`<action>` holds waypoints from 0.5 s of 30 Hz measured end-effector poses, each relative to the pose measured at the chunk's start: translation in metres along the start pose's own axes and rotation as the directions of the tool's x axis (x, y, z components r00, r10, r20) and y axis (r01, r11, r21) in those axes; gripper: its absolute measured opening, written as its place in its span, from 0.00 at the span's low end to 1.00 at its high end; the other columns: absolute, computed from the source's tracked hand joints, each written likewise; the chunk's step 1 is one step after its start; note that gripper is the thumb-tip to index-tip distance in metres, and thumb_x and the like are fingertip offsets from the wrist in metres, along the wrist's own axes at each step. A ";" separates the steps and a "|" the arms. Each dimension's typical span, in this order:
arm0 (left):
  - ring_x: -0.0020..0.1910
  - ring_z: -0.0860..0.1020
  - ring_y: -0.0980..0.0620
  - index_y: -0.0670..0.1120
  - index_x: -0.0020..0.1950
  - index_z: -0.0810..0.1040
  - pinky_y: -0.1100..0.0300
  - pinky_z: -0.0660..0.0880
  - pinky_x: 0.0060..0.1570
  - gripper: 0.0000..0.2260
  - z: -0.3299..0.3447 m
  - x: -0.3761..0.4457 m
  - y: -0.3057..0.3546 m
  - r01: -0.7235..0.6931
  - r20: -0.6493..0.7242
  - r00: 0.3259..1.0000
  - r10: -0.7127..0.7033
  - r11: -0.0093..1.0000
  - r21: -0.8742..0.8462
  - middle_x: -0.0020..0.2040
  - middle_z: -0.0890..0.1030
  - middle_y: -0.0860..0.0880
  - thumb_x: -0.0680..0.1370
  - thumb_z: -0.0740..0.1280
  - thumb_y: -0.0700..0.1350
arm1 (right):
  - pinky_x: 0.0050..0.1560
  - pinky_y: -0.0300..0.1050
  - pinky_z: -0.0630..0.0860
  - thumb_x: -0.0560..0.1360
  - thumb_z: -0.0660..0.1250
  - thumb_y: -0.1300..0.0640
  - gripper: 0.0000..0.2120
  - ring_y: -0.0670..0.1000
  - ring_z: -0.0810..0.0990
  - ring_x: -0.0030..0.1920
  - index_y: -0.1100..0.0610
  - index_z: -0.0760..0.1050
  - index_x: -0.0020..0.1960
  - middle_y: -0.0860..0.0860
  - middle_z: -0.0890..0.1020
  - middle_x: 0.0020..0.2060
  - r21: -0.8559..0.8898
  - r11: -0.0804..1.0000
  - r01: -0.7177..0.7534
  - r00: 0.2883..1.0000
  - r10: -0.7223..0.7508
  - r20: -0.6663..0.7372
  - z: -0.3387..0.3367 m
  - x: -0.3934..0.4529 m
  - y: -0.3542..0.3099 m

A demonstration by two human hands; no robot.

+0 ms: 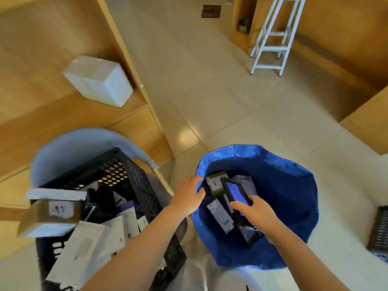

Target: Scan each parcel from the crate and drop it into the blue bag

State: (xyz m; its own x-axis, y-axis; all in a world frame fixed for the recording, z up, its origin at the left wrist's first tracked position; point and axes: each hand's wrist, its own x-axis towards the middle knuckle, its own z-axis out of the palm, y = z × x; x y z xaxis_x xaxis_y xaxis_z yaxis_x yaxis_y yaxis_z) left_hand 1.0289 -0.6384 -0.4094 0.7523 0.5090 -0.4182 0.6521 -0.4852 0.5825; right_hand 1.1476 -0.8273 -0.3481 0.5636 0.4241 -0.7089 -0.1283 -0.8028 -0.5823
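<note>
The left hand [189, 193] reaches over the near-left rim of the blue bag [294, 185], fingers curled at a small brown parcel [216, 182] with a white label; whether it grips is unclear. The right hand [255, 213] holds a dark scanner [236, 191], its screen lit blue, above the bag. Inside lie labelled boxes. The black crate [142, 185] holds white and brown parcels.

The labels on the motion-blurred cardboard and white parcels [63, 217] are unreadable. The woven dark basket [379, 229] is cut off by the right edge.
</note>
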 end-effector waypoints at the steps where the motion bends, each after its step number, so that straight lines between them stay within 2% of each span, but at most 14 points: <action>1: 0.69 0.69 0.48 0.49 0.74 0.68 0.55 0.67 0.66 0.19 -0.008 -0.012 -0.012 0.014 -0.023 1.000 -0.014 1.000 -0.024 0.71 0.70 0.48 0.82 0.59 0.47 | 0.45 0.48 0.80 0.73 0.73 0.44 0.15 0.52 0.81 0.47 0.51 0.75 0.53 0.50 0.81 0.46 -0.023 1.000 0.017 1.000 -0.016 0.015 0.010 -0.007 -0.008; 4: 0.67 0.70 0.48 0.50 0.72 0.70 0.53 0.68 0.66 0.18 -0.031 -0.049 -0.051 0.038 -0.123 0.991 -0.048 0.995 -0.088 0.69 0.71 0.49 0.81 0.61 0.47 | 0.40 0.43 0.75 0.72 0.73 0.43 0.19 0.50 0.81 0.45 0.52 0.75 0.57 0.49 0.82 0.46 -0.094 0.993 0.069 0.996 -0.064 0.055 0.041 -0.025 -0.031; 9: 0.66 0.69 0.52 0.49 0.69 0.72 0.60 0.65 0.64 0.16 -0.064 -0.117 -0.116 0.036 -0.323 0.943 -0.078 0.990 -0.135 0.66 0.72 0.52 0.81 0.62 0.44 | 0.44 0.45 0.77 0.73 0.73 0.43 0.16 0.51 0.82 0.46 0.52 0.76 0.54 0.50 0.82 0.47 -0.142 0.980 0.140 0.986 -0.125 0.107 0.101 -0.053 -0.060; 13: 0.67 0.70 0.50 0.50 0.69 0.72 0.56 0.66 0.67 0.17 -0.080 -0.165 -0.182 0.151 -0.354 0.917 -0.184 0.982 -0.117 0.66 0.73 0.51 0.79 0.64 0.44 | 0.40 0.43 0.74 0.75 0.72 0.46 0.16 0.50 0.80 0.41 0.58 0.76 0.51 0.51 0.81 0.42 -0.161 0.970 0.180 0.977 -0.157 0.146 0.149 -0.076 -0.079; 15: 0.68 0.69 0.49 0.49 0.70 0.71 0.54 0.65 0.68 0.19 -0.081 -0.184 -0.213 0.247 -0.319 0.909 -0.267 0.964 -0.103 0.67 0.72 0.51 0.78 0.64 0.46 | 0.41 0.42 0.74 0.76 0.72 0.46 0.16 0.49 0.79 0.43 0.57 0.74 0.52 0.49 0.80 0.44 -0.173 0.966 0.193 0.973 -0.166 0.162 0.169 -0.084 -0.084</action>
State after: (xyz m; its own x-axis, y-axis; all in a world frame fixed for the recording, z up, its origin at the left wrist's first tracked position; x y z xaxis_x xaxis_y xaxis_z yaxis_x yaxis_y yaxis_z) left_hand 0.7444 -0.5708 -0.3999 0.4804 0.8192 -0.3133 0.8044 -0.2692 0.5297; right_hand 0.9737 -0.7243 -0.3069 0.4369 0.6137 -0.6577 0.1259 -0.7657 -0.6308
